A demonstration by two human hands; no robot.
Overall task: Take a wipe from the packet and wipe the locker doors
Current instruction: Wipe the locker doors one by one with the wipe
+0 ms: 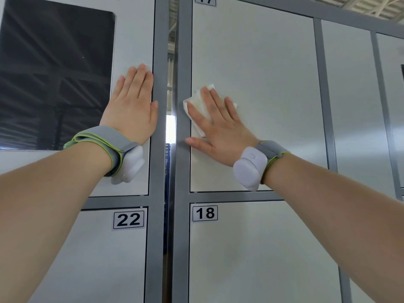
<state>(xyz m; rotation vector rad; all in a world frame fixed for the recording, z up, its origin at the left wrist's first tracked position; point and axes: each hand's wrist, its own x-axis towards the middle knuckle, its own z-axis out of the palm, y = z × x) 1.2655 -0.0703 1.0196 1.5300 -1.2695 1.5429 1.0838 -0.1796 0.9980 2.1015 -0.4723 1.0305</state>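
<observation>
Head view: your right hand [218, 127] lies flat against locker door 17 [273, 84], fingers straight and spread, pressing a folded white wipe [197, 98] onto the door near its left edge. The wipe sits under your fingers and palm, and its corners show past your fingertips. Your thumb reaches left to the grey frame [182, 62]. Your left hand [133, 106] is also flat, fingers straight and close together. It rests on the white panel [133, 40] just right of a dark screen [54, 73], with the thumb along the grey post [159, 62]. It holds nothing. A narrow gap [170, 119] separates the two locker banks between your hands. Each wrist carries a grey band with a white device, left [129, 167] and right [249, 169]. Below your arms are door 22 [98, 259] and door 18 [251, 248].
</observation>
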